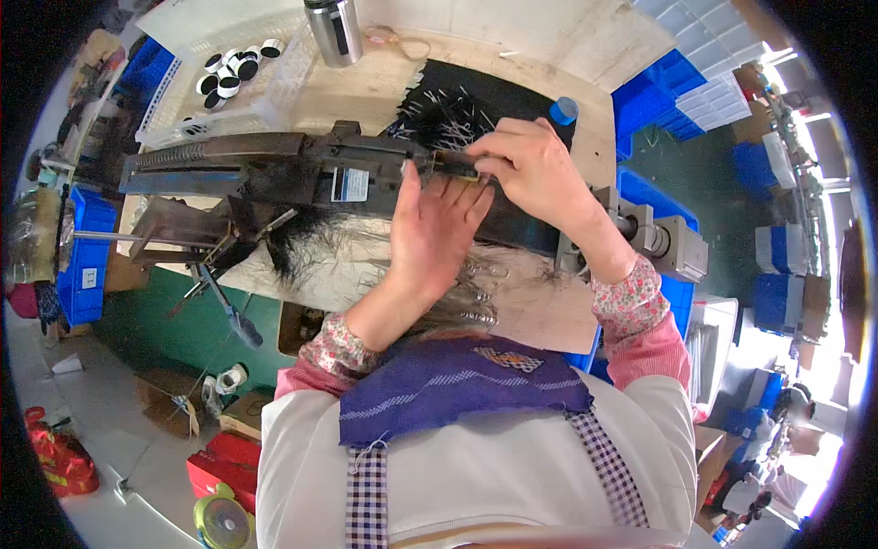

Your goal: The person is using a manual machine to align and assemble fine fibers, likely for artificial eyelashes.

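A long dark metal machine [302, 174] lies across the workbench in front of me. My left hand [425, 229] rests palm up at its near side, fingers stretched toward the machine's middle and thumb apart. My right hand [535, 169] is bent over from the right, thumb and forefinger pinched together just beyond the left fingertips. What it pinches is too small to make out; a thin yellowish edge shows beneath those fingers. Behind the hands, many thin pale wire-like pieces [448, 114] lie on a black cloth [439, 78]. Loose black bristles [293, 247] hang along the machine's near side.
A white plastic basket [274, 114] with black-and-white round pieces [242, 66] stands at the far left. Near it is a steel flask [335, 32]. A blue cap [563, 111] sits at the cloth's right edge. Blue crates [654, 87] are stacked right of the wooden bench [540, 311].
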A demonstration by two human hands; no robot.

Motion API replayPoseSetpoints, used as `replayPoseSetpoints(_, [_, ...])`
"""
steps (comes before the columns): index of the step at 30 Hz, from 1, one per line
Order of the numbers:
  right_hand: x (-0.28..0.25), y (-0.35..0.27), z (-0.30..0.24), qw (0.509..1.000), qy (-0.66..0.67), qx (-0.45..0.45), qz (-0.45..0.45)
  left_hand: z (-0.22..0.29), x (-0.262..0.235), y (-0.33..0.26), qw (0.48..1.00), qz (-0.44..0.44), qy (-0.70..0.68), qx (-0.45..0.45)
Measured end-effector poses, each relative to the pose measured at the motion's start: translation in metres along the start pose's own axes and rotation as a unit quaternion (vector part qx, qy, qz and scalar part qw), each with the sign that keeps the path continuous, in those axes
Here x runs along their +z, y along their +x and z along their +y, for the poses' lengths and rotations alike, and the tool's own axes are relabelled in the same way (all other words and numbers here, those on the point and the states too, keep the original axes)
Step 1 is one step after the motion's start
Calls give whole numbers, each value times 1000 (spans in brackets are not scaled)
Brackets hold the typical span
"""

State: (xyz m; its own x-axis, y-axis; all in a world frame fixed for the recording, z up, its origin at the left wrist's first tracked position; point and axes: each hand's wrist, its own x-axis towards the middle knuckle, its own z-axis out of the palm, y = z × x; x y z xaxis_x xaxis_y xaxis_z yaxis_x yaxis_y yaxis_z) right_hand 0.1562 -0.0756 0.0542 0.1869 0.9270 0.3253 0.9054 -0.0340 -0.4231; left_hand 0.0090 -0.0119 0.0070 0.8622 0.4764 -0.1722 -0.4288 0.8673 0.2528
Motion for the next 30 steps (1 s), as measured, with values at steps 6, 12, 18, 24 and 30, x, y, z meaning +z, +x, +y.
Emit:
replayPoseSetpoints(6, [0,3,3,998,-49,-28,17,1,-3,2,999,-21,30,-17])
replayPoseSetpoints(12, [-2,-4,2,998,-58,-20,2,2,-5,0,999,-36,7,-23])
replayPoseSetpoints(18, [-6,-5,-18,992,-89,-76,53,2,-13,0,998,-30,-33,-35])
replayPoseSetpoints(24, [-24,-7,-34,997,-3,41,60,9,-13,-6,1000,-9,-2,2])
replayPoseSetpoints(30, [0,-11,-40,987,-153,7,-56,10,-17,-5,1000,-10,-3,8])
